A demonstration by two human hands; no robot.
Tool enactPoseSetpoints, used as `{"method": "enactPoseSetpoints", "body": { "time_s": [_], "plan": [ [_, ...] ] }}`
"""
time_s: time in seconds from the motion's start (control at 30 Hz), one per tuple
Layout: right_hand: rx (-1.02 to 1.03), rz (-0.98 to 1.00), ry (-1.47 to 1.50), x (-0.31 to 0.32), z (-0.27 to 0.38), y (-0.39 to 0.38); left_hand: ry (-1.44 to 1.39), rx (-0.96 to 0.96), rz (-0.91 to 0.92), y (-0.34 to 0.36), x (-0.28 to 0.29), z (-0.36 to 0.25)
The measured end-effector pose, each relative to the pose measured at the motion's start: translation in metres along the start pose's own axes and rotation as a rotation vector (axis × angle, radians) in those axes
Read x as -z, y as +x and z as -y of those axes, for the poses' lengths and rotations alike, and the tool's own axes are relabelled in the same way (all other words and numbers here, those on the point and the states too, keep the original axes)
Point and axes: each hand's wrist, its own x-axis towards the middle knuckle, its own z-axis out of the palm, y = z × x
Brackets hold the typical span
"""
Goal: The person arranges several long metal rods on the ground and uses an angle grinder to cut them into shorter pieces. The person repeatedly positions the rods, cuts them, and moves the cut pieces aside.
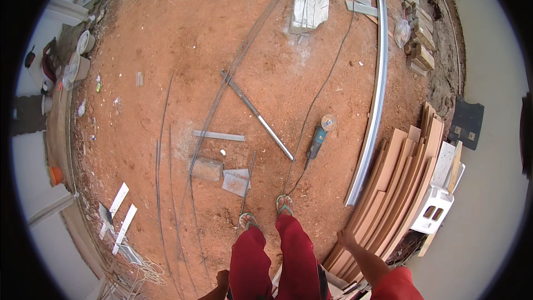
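The right hand [347,239] hangs at the left edge of a stack of brown boards [388,189]; the boards run from beside its fingers upward and to the right. I cannot tell whether the fingers touch the wood, or whether they are curled or spread. The left hand [222,279] is beside the left leg [248,261], well apart from the boards, its finger pose also unclear. A grinder [317,140] lies beyond the 2 feet [284,205].
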Motion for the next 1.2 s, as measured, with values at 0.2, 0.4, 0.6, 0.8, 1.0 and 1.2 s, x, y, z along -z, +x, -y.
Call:
{"method": "enactPoseSetpoints", "body": {
  "time_s": [0.2,0.4,0.6,0.8,1.0,1.2],
  "plan": [
    [-0.462,0.305,0.04,-0.004,-0.066,-0.077,-0.149,-0.072,-0.031,0.01,0.077,-0.117],
    [-0.401,0.027,-0.032,0.002,-0.009,-0.059,-0.234,-0.198,-0.082,0.032,0.183,-0.269],
    [-0.46,-0.078,0.177,0.162,0.11,0.008,-0.174,-0.212,-0.024,0.056,0.286,-0.376],
    [-0.195,0.015,0.039,0.222,0.135,0.021,-0.078,-0.223,0.101,0.005,0.389,-0.39],
    [-0.696,0.226,0.784,0.342,0.279,0.038,-0.072,-0.318,0.037,0.0,0.507,-0.461],
    [-0.187,0.067,0.416,0.441,0.339,0.126,-0.269,-0.331,-0.226,-0.007,0.647,-0.62]
  ]
}}
